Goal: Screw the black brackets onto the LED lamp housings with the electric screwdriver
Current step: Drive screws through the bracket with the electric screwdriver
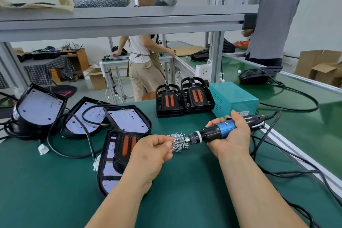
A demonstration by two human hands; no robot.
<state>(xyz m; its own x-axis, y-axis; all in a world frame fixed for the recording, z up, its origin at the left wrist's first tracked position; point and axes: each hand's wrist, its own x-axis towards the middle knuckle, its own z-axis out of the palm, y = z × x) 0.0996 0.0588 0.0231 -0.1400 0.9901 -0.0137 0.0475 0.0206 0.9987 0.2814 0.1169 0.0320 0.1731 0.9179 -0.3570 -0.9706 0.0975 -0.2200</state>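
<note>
Loading bit, likely: left hand [153, 151] pinches one from mid-tabletop screw pile [179, 141]; right hand [233, 135] grips electric screwdriver [218, 130]. Next: align over black bracket [127, 144] on LED lamp housing [109, 172].

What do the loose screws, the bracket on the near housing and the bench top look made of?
The screws: metal, likely plated steel; bright silvery glints. The bracket: moulded plastic by the look, matte black with ribbed openwork, its orange inserts glossier. The bench top: green mat, probably rubber or vinyl; smooth, soft sheen, no grain.
</note>
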